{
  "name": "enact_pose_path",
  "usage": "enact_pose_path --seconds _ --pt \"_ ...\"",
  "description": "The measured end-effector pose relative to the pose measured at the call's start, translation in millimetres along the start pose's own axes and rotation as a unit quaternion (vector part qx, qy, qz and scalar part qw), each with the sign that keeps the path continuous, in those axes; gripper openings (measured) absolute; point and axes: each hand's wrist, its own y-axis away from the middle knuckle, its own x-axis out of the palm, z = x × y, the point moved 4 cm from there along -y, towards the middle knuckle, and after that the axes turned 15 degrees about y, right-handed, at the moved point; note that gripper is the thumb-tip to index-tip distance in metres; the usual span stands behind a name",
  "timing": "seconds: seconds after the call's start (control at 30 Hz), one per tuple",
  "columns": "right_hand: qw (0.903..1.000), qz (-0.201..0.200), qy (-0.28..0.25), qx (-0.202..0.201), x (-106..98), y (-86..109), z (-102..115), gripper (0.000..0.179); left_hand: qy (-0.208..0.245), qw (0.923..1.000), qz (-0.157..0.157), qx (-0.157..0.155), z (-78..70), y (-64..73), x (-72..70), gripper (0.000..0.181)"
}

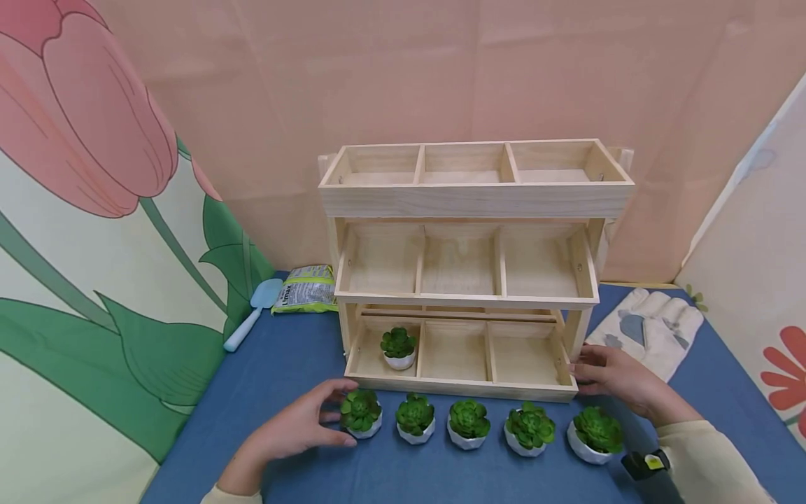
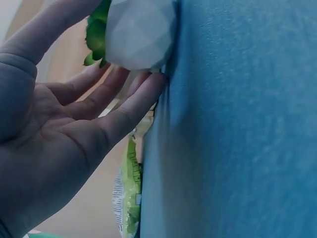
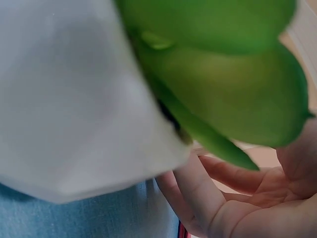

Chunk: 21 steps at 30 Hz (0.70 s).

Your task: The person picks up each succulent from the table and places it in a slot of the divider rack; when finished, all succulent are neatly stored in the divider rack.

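My left hand (image 1: 305, 420) is around the leftmost potted succulent (image 1: 361, 413), its fingers spread and relaxed beside the pot. The left wrist view shows fingertips close to the base of the white faceted pot (image 2: 141, 34); whether they touch it I cannot tell. My right hand (image 1: 620, 381) has its fingertips against the right end of the bottom tray of the wooden three-tier shelf (image 1: 475, 201). One succulent (image 1: 399, 348) stands in that tray's left compartment. Close to the right wrist camera, a white pot (image 3: 74, 109) with green leaves hides part of the hand.
Several more potted succulents (image 1: 469, 423) line up on the blue cloth (image 1: 296, 357) in front of the shelf. At left lie a light-blue trowel (image 1: 255, 313) and a green-and-white bag (image 1: 306, 288). White gloves (image 1: 648, 329) lie right of the shelf.
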Motion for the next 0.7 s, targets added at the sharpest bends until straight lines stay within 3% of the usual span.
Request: enact_pose_path --seconds 0.27,0.53,0.7 --pt "1.0000 0.006 -0.003 -0.006 -0.1 0.3 0.2 0.073 0.002 1.0000 -0.004 0.006 3.9 -3.3 3.3 0.080" --pt "0.9999 0.008 -0.007 -0.010 -0.7 1.0 0.5 0.075 0.044 0.9989 0.009 0.015 7.1 -4.9 5.4 0.078" --pt "0.9999 0.007 -0.004 -0.011 -1.0 0.7 0.0 0.075 0.036 0.9991 0.009 0.020 8.6 -7.2 5.2 0.076"
